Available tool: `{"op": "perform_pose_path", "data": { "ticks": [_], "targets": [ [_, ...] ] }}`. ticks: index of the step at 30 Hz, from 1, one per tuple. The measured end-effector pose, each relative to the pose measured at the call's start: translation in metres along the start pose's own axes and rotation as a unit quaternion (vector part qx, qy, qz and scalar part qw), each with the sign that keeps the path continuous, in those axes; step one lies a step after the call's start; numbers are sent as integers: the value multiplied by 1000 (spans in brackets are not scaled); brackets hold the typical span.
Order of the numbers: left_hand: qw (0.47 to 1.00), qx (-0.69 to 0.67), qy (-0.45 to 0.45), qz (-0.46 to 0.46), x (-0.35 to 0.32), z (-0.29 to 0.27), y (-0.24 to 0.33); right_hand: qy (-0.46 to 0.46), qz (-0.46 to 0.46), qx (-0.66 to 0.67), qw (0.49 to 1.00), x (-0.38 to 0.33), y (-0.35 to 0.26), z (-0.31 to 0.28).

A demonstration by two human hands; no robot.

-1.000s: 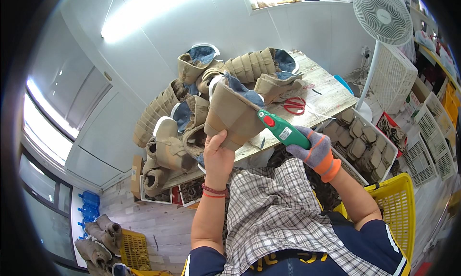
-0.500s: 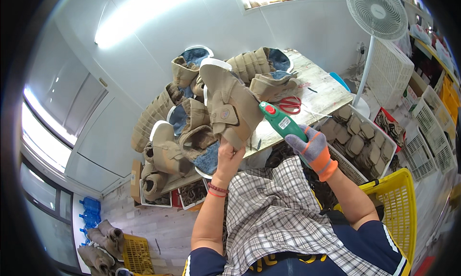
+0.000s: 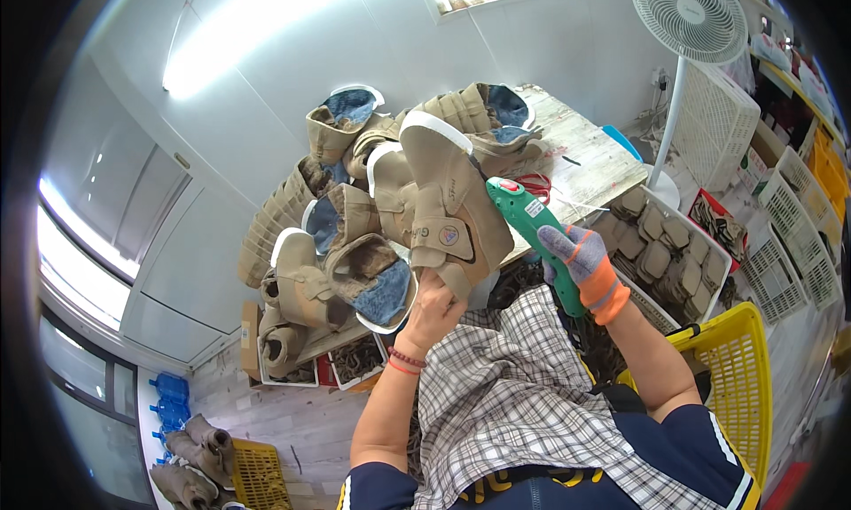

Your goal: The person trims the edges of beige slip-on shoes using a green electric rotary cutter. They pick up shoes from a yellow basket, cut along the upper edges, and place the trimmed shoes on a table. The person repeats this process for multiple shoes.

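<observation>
Your left hand (image 3: 432,310) grips the tan boot (image 3: 452,208) from below, holding it upright above the bench (image 3: 589,160) and in front of the heap of boots (image 3: 346,244). Your gloved right hand (image 3: 585,270) is clenched around a green glue gun (image 3: 530,231) (its tip near the boot's side).

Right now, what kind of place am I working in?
It looks like a small shoe workshop. Tan boots are piled on the worktable, a tray of cut sole pieces sits beside it, and the left hand lifts a boot while the gloved right hand holds a green glue gun.
</observation>
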State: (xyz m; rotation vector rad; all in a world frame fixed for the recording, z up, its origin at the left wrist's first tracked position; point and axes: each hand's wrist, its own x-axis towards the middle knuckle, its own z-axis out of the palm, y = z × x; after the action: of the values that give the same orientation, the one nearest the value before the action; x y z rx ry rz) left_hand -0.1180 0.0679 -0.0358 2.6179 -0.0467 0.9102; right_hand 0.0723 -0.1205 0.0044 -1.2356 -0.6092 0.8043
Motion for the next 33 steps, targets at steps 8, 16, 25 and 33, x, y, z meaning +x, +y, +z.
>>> {"op": "perform_pose_path", "data": {
  "ticks": [8,16,25,33],
  "targets": [
    [999,-29,-38,-8,-1,5,11,11,-3,36,999,8,-3,-11],
    [906,-357,5,-227,8,6,27,41,-6,65,997,15,6,-27],
    [990,-134,-13,-36,38,-8,13,90,-33,76,993,22,14,-56],
    [896,369,196,-148,126,-35,-91,117,-24,79,990,7,28,-83]
  ]
}}
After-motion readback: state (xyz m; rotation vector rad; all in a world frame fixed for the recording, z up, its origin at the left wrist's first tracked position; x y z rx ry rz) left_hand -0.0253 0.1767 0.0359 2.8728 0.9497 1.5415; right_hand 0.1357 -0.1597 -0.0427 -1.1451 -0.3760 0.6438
